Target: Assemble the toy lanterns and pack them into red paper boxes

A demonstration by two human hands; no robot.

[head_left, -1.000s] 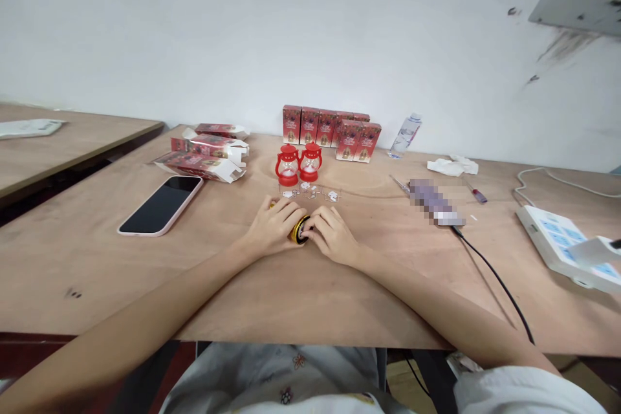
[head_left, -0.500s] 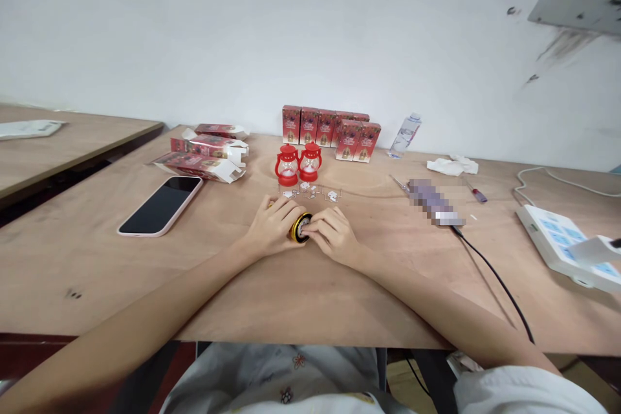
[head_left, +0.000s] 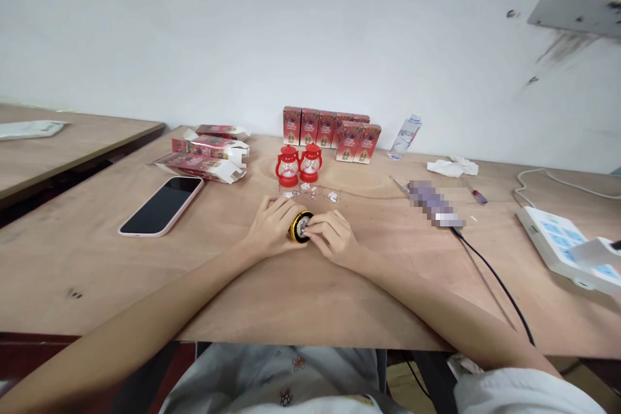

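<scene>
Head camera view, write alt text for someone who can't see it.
Two bare hands meet on a wooden table: the left hand grips a small gold-and-black round part while the right hand touches its face. Behind stand two red toy lanterns, red boxes and a phone.

Matt wooden table (head_left: 301, 297), glossy red plastic lanterns (head_left: 298, 163)

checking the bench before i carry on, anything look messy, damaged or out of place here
Mostly tidy. The opened red boxes lie toppled with flaps gaping beside the phone, unlike the upright boxes by the wall. A crumpled tissue lies far right.
</scene>
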